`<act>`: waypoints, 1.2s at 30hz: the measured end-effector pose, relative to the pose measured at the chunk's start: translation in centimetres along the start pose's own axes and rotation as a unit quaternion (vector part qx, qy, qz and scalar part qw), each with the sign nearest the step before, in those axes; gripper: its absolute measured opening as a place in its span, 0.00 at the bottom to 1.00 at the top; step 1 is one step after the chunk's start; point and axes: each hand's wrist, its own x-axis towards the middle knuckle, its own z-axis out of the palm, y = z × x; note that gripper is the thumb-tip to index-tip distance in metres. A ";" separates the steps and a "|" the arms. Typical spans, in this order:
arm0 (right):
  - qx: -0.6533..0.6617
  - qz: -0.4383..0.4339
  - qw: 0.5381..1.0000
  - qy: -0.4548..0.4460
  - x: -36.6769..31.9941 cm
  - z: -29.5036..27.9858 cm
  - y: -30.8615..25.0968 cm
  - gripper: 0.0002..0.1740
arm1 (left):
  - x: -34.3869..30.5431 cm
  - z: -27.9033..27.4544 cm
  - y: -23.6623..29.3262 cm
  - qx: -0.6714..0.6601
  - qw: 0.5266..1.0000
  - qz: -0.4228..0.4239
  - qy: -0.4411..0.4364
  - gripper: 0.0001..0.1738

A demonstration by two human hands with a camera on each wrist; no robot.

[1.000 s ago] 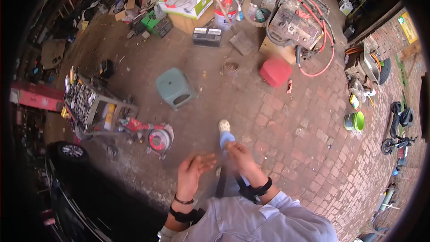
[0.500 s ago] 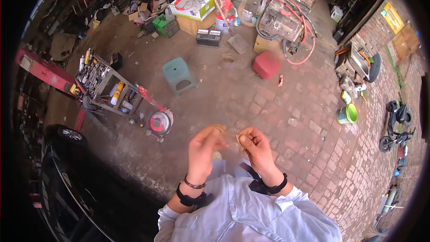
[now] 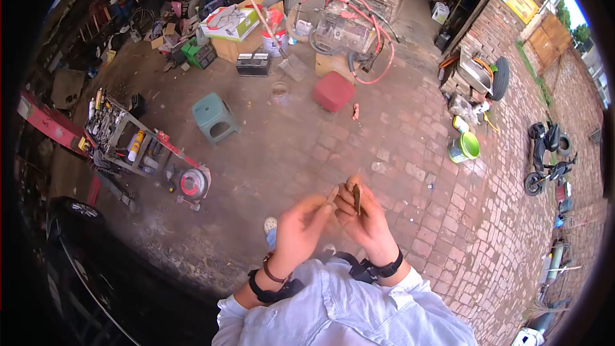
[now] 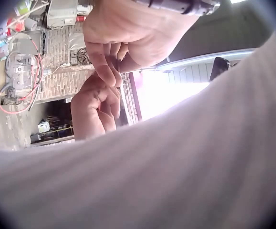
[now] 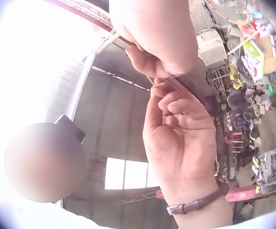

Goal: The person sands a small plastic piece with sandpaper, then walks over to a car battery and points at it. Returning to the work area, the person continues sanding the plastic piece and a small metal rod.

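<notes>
In the head view both hands are raised close together in front of the chest. My right hand (image 3: 371, 225) grips a small flat brown piece (image 3: 357, 200) between thumb and fingers; what it is I cannot tell. Just beside it, my left hand (image 3: 301, 230) pinches a thin light-brown strip (image 3: 332, 195) at its fingertips. The left wrist view has the left hand (image 4: 133, 36) above the right hand (image 4: 92, 102), their fingers overlapping. From the right wrist, the left hand's palm (image 5: 181, 138) shows with curled fingers, under the right hand (image 5: 159, 38).
A teal stool (image 3: 214, 115) and a red stool (image 3: 334, 91) stand on the brick floor ahead. To the left are a tool cart (image 3: 125, 131) and a dark car (image 3: 96, 275). A black battery (image 3: 254, 65), an engine (image 3: 346, 29) and a green-white bucket (image 3: 464, 147) lie farther off.
Both hands have come up and together from a lower, wider position. The small brown piece now shows in the right hand, turned edge-on. The head view has shifted toward the right.
</notes>
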 end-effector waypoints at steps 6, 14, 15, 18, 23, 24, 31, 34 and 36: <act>0.224 0.152 0.962 -0.041 -3.5 -1.9 -1.4 0.08 | -3.2 3.6 1.3 0.015 1.000 -0.016 -0.003 0.07; -0.060 0.080 0.995 0.021 -6.1 -0.6 -1.3 0.09 | -6.1 5.3 -0.2 0.031 0.997 0.001 0.071 0.05; -0.136 0.026 0.990 0.022 -6.4 -0.5 -1.1 0.09 | -6.3 5.3 -0.3 0.038 0.997 0.005 0.069 0.05; -0.279 -0.079 0.956 0.046 -6.7 -0.1 -0.4 0.09 | -6.6 5.4 -0.3 0.106 0.992 0.011 0.067 0.05; -0.494 -0.205 0.839 0.104 -5.9 -0.2 1.7 0.11 | -6.7 4.3 -0.5 0.230 0.963 0.077 0.116 0.06; -0.511 -0.192 0.834 0.087 -5.9 -0.5 1.8 0.13 | -6.8 4.2 -0.5 0.277 0.946 0.097 0.139 0.06; -0.536 -0.193 0.821 0.046 -5.4 -0.1 2.7 0.16 | -7.1 2.7 -0.6 0.280 0.946 0.078 0.145 0.06; -0.538 -0.212 0.816 0.030 -4.9 0.0 3.3 0.15 | -7.6 2.4 -0.6 0.311 0.932 0.089 0.162 0.06; -0.522 -0.159 0.835 0.077 -4.9 0.5 3.0 0.15 | -7.7 2.3 -0.4 0.307 0.931 0.093 0.173 0.06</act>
